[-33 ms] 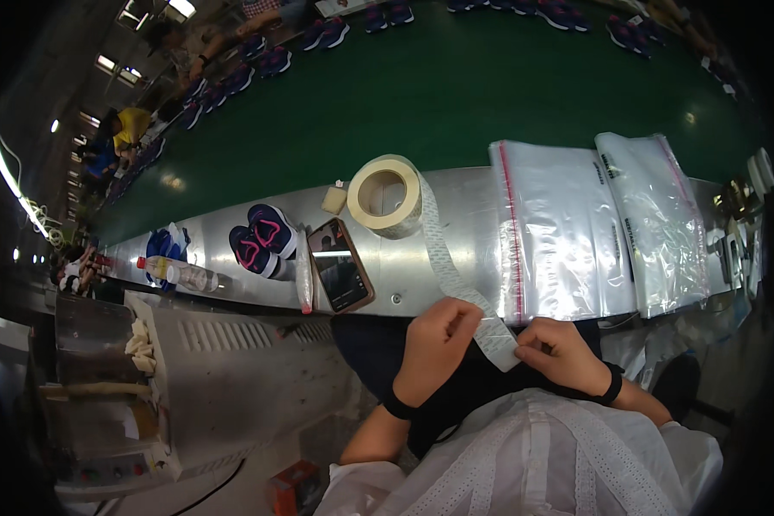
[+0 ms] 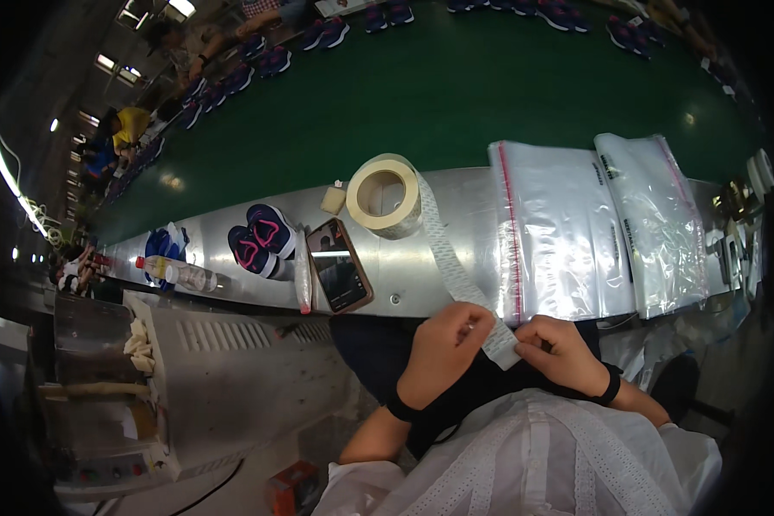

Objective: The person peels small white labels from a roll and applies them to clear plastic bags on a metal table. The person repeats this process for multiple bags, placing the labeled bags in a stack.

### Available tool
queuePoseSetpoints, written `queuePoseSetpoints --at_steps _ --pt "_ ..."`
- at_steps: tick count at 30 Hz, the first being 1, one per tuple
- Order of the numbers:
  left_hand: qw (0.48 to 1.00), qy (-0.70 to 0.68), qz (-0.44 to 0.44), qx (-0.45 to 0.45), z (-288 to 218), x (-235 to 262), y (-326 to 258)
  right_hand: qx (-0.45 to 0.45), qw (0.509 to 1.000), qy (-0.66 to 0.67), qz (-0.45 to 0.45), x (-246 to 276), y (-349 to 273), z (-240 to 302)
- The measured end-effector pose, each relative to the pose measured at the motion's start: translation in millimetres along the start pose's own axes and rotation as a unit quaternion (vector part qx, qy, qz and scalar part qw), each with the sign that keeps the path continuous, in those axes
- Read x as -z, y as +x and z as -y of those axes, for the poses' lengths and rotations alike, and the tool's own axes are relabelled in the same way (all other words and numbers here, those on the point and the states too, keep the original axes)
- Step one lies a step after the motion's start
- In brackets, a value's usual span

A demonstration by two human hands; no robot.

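Observation:
A roll of stickers stands on the metal ledge, and its white printed strip runs down toward me past the ledge's edge. My left hand has its fingers closed on the strip near its lower end. My right hand pinches the right side of the strip's loose end with thumb and forefinger. Both hands are over my lap, close together. What lies under the fingertips is hidden.
Clear plastic bags lie in two piles at the right. Left of the roll are a phone, dark sneakers with pink trim and a plastic bottle. Beyond runs a green conveyor belt, with shoes and people along its far side.
My left hand has shifted slightly right, closer to my right hand, which stays nearly where it was. The strip has moved a little with it.

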State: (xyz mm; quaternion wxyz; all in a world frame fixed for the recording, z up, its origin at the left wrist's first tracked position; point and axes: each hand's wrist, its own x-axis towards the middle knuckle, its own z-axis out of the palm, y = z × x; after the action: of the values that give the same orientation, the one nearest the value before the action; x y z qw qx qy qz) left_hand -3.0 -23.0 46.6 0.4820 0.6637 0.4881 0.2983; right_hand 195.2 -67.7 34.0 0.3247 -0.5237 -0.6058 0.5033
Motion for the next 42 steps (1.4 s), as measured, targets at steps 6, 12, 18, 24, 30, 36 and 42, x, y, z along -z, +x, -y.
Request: queuePoseSetpoints --at_steps 6,12,18,24,30,36,42 --pt "0.998 0.005 0.055 0.020 -1 -12 -7 0.084 0.996 0.008 -0.015 -7 12 2" --pt "0.983 -0.173 0.055 0.038 11 -1 -12 0.082 0.996 0.016 -0.012 -15 17 6" --pt "0.994 -0.092 -0.052 0.032 14 8 -5 0.043 0.999 -0.003 -0.017 -12 12 8" --pt "0.971 0.099 -0.121 -0.180 4 9 22 0.097 0.982 -0.120 0.108 10 -2 -3" --pt "0.943 0.168 0.110 -0.265 20 -29 29 0.096 0.926 -0.279 -0.234 30 31 -11" --pt "0.939 0.209 0.158 -0.224 21 -33 30 0.114 0.852 -0.426 -0.284 24 46 -44" --pt "0.963 -0.026 0.268 0.025 -1 -14 64 0.101 0.945 -0.181 -0.255 53 28 -52"
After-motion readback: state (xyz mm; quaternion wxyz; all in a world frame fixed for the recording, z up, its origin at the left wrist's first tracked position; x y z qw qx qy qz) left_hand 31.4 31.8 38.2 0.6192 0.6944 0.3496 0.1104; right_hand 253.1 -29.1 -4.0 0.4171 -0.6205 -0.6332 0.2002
